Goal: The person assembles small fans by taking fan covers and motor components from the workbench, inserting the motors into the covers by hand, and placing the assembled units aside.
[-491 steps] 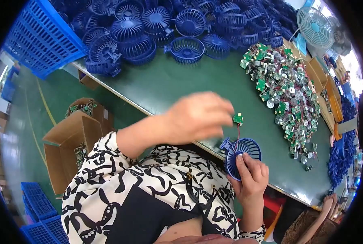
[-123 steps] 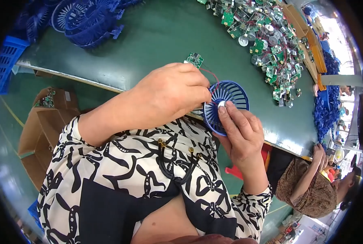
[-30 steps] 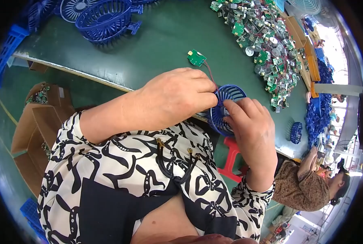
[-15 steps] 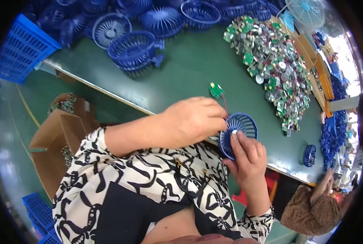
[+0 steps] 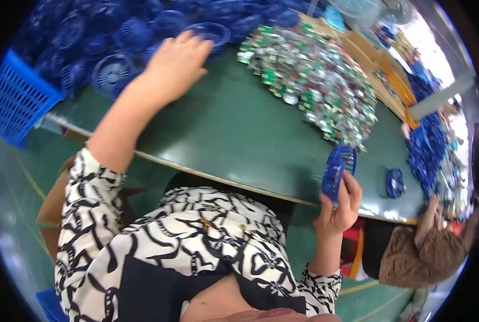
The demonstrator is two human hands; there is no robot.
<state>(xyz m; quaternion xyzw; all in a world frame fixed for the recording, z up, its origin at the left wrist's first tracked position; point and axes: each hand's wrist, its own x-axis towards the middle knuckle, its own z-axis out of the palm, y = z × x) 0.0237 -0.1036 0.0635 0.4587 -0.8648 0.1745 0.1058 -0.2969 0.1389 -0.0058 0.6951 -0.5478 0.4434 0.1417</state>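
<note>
Presently, your R hand (image 5: 340,212) pinches the blue cage (image 5: 334,174) btwn thumb & fingers, nr table (image 5: 212,129) edge. L hand (image 5: 176,67) fingers spread at cage pile (image 5: 129,32), contact unclear. PCB heap (image 5: 314,75) beyond R fingers.

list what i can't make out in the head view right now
Head view: whether the left hand touches the cage beneath; fingers cover it.
Head view: inside of the right hand's casing; turned nearly edge-on.
Head view: single parts in the board heap; small, blurred.
Head view: cardboard box's inside; sleeve covers it.
</note>
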